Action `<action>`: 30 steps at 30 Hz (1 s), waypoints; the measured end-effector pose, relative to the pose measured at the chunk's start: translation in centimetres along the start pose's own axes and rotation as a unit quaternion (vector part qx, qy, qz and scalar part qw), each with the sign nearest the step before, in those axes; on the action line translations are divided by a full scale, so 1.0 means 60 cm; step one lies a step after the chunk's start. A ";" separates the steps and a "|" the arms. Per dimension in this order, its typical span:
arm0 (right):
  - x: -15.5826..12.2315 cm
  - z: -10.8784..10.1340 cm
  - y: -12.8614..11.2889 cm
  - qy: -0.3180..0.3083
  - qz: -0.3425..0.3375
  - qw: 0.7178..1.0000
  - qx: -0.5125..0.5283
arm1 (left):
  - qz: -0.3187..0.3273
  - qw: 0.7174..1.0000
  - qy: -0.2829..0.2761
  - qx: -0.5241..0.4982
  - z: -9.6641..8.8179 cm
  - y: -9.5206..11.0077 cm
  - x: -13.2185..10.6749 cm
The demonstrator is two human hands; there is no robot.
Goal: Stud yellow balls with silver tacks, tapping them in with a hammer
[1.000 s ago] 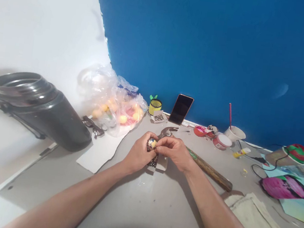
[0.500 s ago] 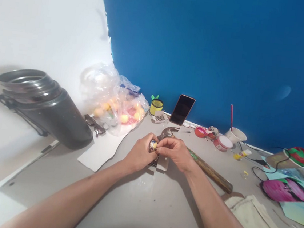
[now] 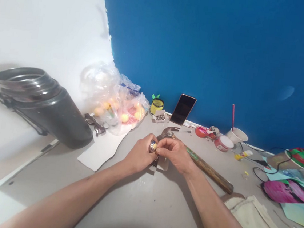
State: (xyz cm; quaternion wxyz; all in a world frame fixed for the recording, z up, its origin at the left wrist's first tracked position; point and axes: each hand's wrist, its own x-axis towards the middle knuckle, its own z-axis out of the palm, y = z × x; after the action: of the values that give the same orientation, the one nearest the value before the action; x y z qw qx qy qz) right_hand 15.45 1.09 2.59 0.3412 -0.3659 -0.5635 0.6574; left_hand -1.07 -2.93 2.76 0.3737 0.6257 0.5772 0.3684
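My left hand (image 3: 140, 153) is closed around a small yellow ball (image 3: 153, 146) partly covered with shiny silver pieces that look like thumbtacks. The fingertips of my right hand (image 3: 175, 152) are pinched together against the ball's right side; whatever sits between them is too small to make out. Below both hands, an open small box (image 3: 163, 164) of dark metallic bits is partly hidden. Just behind my right hand lies a claw hammer (image 3: 208, 170), its wooden handle pointing right and its head beyond my fingers.
At the left stands a dark open flask (image 3: 66, 115), near folded glasses (image 3: 95, 125) and white paper (image 3: 104, 150). Plastic bags of yellow-orange balls (image 3: 125, 118), a second small box (image 3: 160, 118) and a phone (image 3: 183, 109) line the wall. A paper cup (image 3: 236, 135) and cloth (image 3: 257, 221) are at right.
Both hands keep almost the same position, with the ball still in my left hand and my right fingertips at its side. The view has shifted very slightly.
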 end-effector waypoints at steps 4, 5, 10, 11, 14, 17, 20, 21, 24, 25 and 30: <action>0.000 0.005 0.002 0.007 -0.004 1.000 -0.013 | -0.009 1.000 0.002 0.006 0.000 0.000 0.000; 0.000 0.007 0.002 0.009 -0.009 1.000 -0.021 | -0.011 1.000 0.003 0.009 0.000 0.000 -0.001; -0.003 0.022 0.002 0.045 -0.055 0.993 -0.095 | -0.009 1.000 0.012 0.024 0.000 -0.002 -0.001; -0.004 0.025 0.002 0.056 -0.065 0.990 -0.112 | -0.011 1.000 0.013 0.023 0.000 -0.003 -0.001; -0.007 0.033 0.003 0.085 -0.084 0.979 -0.165 | -0.024 0.999 0.018 0.020 0.002 -0.005 -0.001; -0.008 0.037 0.004 0.105 -0.093 0.967 -0.212 | -0.031 0.999 0.019 0.027 0.004 -0.005 -0.001; -0.007 0.038 0.005 0.106 -0.084 0.960 -0.244 | -0.043 0.999 0.016 0.028 0.008 -0.005 -0.001; -0.007 0.038 0.005 0.100 -0.078 0.960 -0.250 | -0.044 0.999 0.015 0.023 0.009 -0.006 -0.001; -0.006 0.035 -0.001 0.079 -0.066 0.957 -0.270 | -0.043 0.999 0.003 -0.030 0.013 -0.010 0.002; -0.005 0.032 -0.004 0.071 -0.067 0.956 -0.278 | -0.046 0.997 -0.007 -0.057 0.013 -0.012 0.004; -0.002 -0.018 -0.023 0.116 -0.102 0.905 -0.396 | -0.088 0.984 -0.023 -0.151 0.006 -0.012 0.015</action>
State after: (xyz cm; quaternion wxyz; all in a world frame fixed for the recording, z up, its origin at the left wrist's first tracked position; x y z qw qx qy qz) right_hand 16.50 1.70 3.85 0.2960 -0.4849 -0.7685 0.2945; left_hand -1.00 -2.02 1.97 0.5079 0.5172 0.5592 0.4023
